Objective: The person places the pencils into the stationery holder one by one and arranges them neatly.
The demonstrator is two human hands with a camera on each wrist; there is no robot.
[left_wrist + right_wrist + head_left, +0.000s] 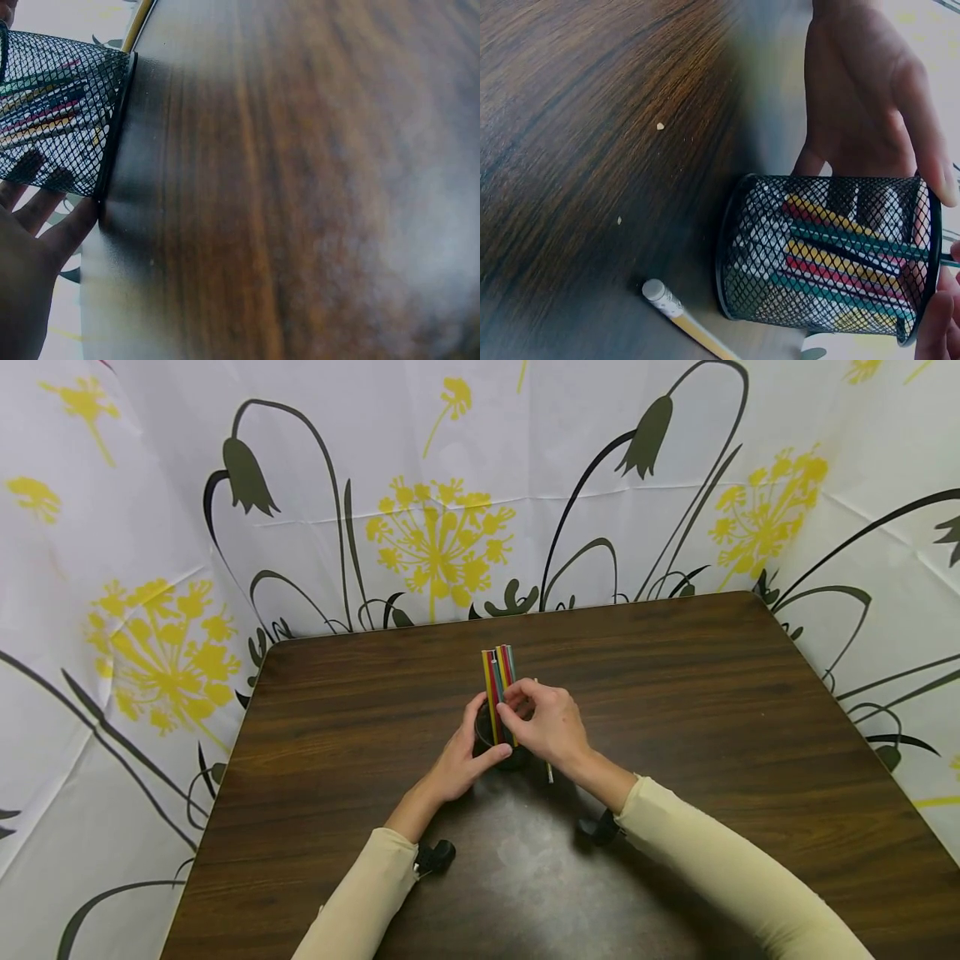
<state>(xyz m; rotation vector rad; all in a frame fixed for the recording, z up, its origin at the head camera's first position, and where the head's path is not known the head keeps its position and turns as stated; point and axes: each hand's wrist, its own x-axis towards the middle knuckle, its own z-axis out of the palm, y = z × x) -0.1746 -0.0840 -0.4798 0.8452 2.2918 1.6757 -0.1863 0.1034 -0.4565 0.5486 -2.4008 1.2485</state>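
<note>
A black mesh pencil cup (754, 251) stands upright on the table, holding several slim coloured pencils (491, 681) in yellow, red and teal that rise well above its rim. My left hand (455, 766) grips the cup from the left, its thumb on the near side by the rim and its fingers around the far side. Over the rim's right side, my right hand (553, 724) pinches a teal pencil (949, 261) between thumb and fingers. A yellow pencil (701, 337) with a white eraser lies on the table just right of the cup, partly hidden by the right hand.
The dark wood-grain table (360, 710) reaches back to a white curtain (315, 568) printed with flowers. Two small pale crumbs lie on the tabletop in the right wrist view. Black wrist devices (435, 857) sit beneath both cream sleeves (720, 852).
</note>
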